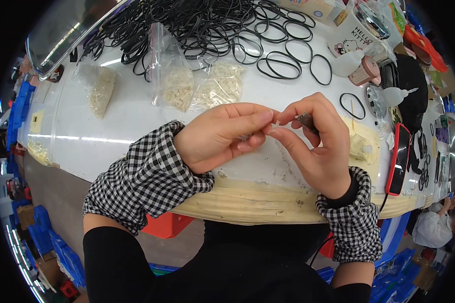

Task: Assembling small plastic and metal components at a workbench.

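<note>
Over the near part of the white table my two hands meet, fingertips almost touching. My left hand [222,132] is closed, thumb pressed against the index finger; whatever it pinches is too small or hidden to make out. Curled fingers of my right hand [321,144] hold a small grey, metallic-looking piece [305,121], partly covered by them. The right thumb and index tip point at the left fingertips. Just beyond lie clear plastic bags of small pale pieces: one bag [220,86] behind the left hand, a zip bag [174,83] beside it, another bag [102,93] farther left.
A large heap of black rubber rings [202,25] covers the back, with loose rings [320,69] to its right. At right stand a white cup [356,38], squeeze bottles [398,96], a pink jar [365,71], a yellow pad [361,146] and a red-cased phone [399,159]. Padded table edge [253,202] lies nearest me.
</note>
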{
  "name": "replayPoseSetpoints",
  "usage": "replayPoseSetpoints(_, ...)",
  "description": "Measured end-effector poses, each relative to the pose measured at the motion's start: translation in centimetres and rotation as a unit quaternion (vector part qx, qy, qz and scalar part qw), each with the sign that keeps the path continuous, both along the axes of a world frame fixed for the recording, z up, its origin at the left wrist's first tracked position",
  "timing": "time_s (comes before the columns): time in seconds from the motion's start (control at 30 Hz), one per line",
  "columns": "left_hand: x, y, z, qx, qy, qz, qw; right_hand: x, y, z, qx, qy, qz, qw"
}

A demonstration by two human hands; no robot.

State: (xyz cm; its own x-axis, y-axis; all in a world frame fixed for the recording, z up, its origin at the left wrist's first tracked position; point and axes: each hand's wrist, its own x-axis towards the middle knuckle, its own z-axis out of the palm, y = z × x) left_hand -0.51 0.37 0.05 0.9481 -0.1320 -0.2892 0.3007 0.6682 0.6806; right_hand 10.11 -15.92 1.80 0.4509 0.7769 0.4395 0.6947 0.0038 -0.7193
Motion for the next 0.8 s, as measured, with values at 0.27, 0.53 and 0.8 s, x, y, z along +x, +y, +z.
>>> replayPoseSetpoints(0.27,-0.03,0.00,-0.05,-0.052,-0.020,-0.015,0.998,-0.13,0.09,0.19,0.030,0.012,0.013,0.999)
replayPoseSetpoints(0.53,0.15,-0.27,0.23,-0.057,-0.009,0.018,0.998,-0.15,0.04,-0.01,-0.008,-0.080,-0.048,0.996)
replayPoseSetpoints(0.8,-0.03,-0.36,-0.07,-0.093,-0.019,0.018,0.995,-0.36,0.23,-0.74,-0.063,-0.170,-0.088,0.979)
